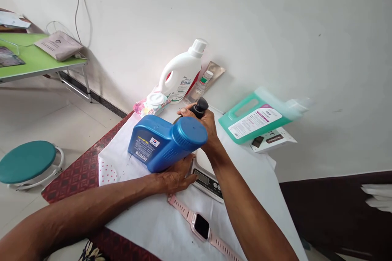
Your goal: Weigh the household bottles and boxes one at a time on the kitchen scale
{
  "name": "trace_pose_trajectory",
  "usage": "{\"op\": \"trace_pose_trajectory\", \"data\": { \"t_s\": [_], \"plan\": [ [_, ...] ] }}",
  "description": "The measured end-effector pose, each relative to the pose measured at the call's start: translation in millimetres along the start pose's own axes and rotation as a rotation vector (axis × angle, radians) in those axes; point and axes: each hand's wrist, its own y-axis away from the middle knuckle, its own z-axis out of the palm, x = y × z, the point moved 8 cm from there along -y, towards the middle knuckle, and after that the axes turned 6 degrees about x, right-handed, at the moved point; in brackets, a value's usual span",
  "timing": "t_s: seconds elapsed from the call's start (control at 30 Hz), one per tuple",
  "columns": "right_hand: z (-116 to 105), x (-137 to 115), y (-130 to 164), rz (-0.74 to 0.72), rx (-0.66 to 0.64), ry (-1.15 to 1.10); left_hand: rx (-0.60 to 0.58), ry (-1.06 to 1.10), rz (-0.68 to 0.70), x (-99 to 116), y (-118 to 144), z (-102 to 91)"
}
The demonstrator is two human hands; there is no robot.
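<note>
My right hand (208,124) is wrapped round a bottle with a black top (201,106); its body is mostly hidden. My left hand (177,176) lies low at the left corner of a digital kitchen scale (203,179), thumb and a finger apart beside it. Some of its fingers are hidden behind a blue jug (153,140) with a big blue screw cap, which stands in front of both hands. To the right, a green liquid jug (255,116) is tilted over a white box (272,139); its top end is blurred.
A white detergent bottle (180,75), a small clear bottle (202,83) and a pack of wipes (154,103) stand by the wall. A pink smartwatch (201,226) lies at the front. At left are a green stool (27,162) and a green table (27,43).
</note>
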Motion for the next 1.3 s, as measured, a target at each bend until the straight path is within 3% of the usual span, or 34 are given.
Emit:
{"op": "trace_pose_trajectory", "data": {
  "t_s": [0.13, 0.33, 0.43, 0.63, 0.87, 1.3],
  "plan": [
    [-21.7, -7.9, 4.5, -0.024, 0.170, -0.048, -0.087, -0.015, 0.024, 3.3, 0.6, 2.2],
    [-87.9, -52.5, 16.6, -0.217, 0.391, -0.034, -0.127, -0.020, -0.015, 5.4, -1.5, -1.3],
    [-115.8, -69.0, 31.3, -0.235, 0.459, 0.011, -0.104, 0.014, 0.000, 4.5, -2.2, -0.9],
    [-152.1, -63.4, 65.2, -0.155, 0.555, 0.098, -0.116, 0.016, -0.006, 3.4, -2.1, 2.4],
    [-169.7, -29.3, 75.4, -0.074, 0.566, 0.104, -0.117, 0.014, -0.011, 9.0, -4.1, -1.2],
    [-168.2, -5.2, 68.3, -0.038, 0.483, 0.109, -0.126, 0.010, -0.026, 10.6, -5.0, -1.7]
  ]
}}
